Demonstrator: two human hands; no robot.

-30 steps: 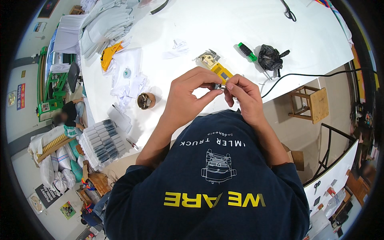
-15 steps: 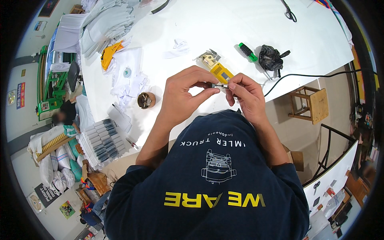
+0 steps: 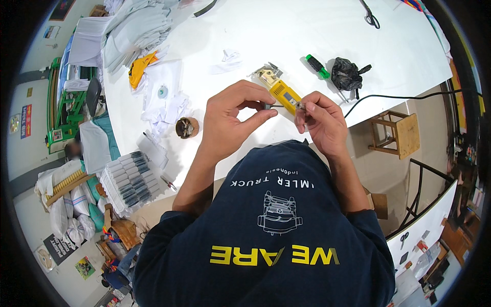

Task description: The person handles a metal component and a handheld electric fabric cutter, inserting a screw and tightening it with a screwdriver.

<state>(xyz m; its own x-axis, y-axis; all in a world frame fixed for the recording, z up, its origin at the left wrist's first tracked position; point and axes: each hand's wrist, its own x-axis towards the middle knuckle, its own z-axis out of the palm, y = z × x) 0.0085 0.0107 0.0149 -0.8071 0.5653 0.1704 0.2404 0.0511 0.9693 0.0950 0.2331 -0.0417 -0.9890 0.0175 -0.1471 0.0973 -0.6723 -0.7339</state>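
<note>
Above the near part of the white table (image 3: 230, 30), my left hand (image 3: 231, 118) pinches a small dark grey piece (image 3: 267, 106) between thumb and fingers. A thin rod sticks out of that piece toward my right hand (image 3: 323, 123). My right thumb and fingers are closed on a small metal part (image 3: 300, 105), whose exact kind is too small to make out. Just beyond both hands lies a yellow electric cloth cutter (image 3: 286, 96) with a cream-coloured head, partly covered by my right fingers. A green-and-black screwdriver (image 3: 317, 67) rests farther right.
A knotted black plastic bag (image 3: 347, 74) lies beside the screwdriver, and a black cord (image 3: 399, 96) crosses the right table edge. Left of my hands are a brown cup (image 3: 187, 128), white cloth and a pen. Scissors (image 3: 372, 19) lie far right; a wooden stool (image 3: 396, 134) stands beyond the edge.
My hands have drawn slightly apart, the right one moving right and the left one a little left. The small parts between them are now separated, with the thin rod showing.
</note>
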